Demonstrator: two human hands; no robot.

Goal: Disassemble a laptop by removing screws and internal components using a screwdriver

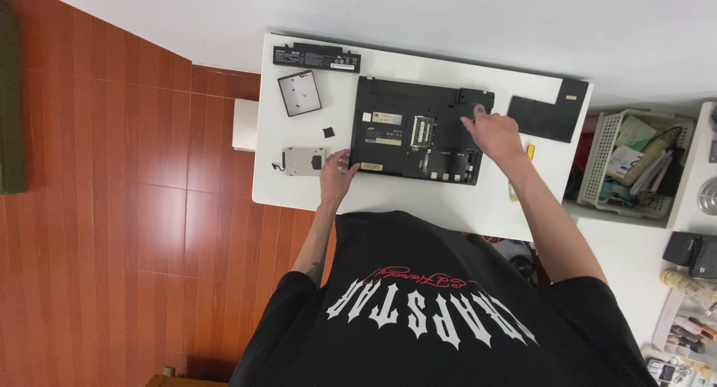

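- Laptop (418, 129), black, matt plastic, lies underside up near the middle of the white tabletop (448, 204). Bay covers are off; a green memory module shows in the open recess.
- Left hand (337, 174) rests at the laptop's near-left corner, fingers curled against the edge, bracing the case; nothing is gripped in it.
- Right hand (493, 133) sits over the far-right part of the base, fingers loosely bent and pointing down at the surface. Cannot tell whether it pinches a small part or tool.
- Judgement: disassembly is under way, at the stage of working on the right rear area of the chassis. The next move calls for a steady case and a fine fingertip grip.
- Silver drive in metal caddy (302, 161) lies just beside the left hand.
- Long black battery bar (316, 57) at the far-left edge; square grey-rimmed cover (299, 93) below it.
- L-shaped black panel (547, 114), flat and smooth, lies right of the laptop.
- Yellow item (531, 151), partly hidden by the right wrist.
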